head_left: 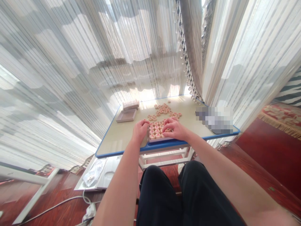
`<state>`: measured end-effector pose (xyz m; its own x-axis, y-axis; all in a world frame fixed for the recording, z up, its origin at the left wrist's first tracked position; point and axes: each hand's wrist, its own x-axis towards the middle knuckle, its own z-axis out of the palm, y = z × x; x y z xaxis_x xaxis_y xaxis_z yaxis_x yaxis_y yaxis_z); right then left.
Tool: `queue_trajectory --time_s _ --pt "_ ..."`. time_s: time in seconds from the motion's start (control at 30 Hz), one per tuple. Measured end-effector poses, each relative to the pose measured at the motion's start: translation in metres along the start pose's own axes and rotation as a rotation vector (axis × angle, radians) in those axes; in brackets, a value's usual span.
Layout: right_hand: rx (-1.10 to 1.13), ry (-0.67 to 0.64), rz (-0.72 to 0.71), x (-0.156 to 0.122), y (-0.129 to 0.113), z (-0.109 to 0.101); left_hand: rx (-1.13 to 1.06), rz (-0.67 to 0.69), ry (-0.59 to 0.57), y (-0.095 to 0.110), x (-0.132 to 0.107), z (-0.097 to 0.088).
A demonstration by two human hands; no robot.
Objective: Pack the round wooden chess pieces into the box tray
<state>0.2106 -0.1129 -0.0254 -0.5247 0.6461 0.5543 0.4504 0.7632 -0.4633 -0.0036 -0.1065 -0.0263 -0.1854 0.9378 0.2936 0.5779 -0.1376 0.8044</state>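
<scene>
A shallow box (160, 141) at the table's near edge holds rows of round wooden Chinese chess pieces (157, 131) with red characters facing up. My left hand (140, 128) is closed at the box's left side, its fingertips on the rim. Over the right part of the box, my right hand (175, 129) has its fingers bent down on a chess piece, and the hand covers the pieces under it. Beyond the box, several loose chess pieces (164, 110) lie scattered on the table.
The pale table (117, 139) has a blue rim. An open box part (127, 115) and another box (131, 104) lie at the back left. A blurred-out greyish item (215, 121) rests on the right. Sheer curtains (131, 47) hang behind the table.
</scene>
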Motion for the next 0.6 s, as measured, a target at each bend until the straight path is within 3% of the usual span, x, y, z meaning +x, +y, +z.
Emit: queue_trajectory --time_s 0.27,0.47,0.6 --pt "0.101 0.027 0.067 0.0 0.005 -0.003 0.014 -0.017 0.012 0.002 -0.002 -0.001" --pt "0.178 0.137 0.254 0.002 0.011 -0.004 0.018 -0.016 0.013 0.0 -0.001 -0.001" --pt "0.293 0.028 0.245 -0.002 0.013 -0.009 0.013 -0.008 0.019 -0.002 -0.001 -0.001"
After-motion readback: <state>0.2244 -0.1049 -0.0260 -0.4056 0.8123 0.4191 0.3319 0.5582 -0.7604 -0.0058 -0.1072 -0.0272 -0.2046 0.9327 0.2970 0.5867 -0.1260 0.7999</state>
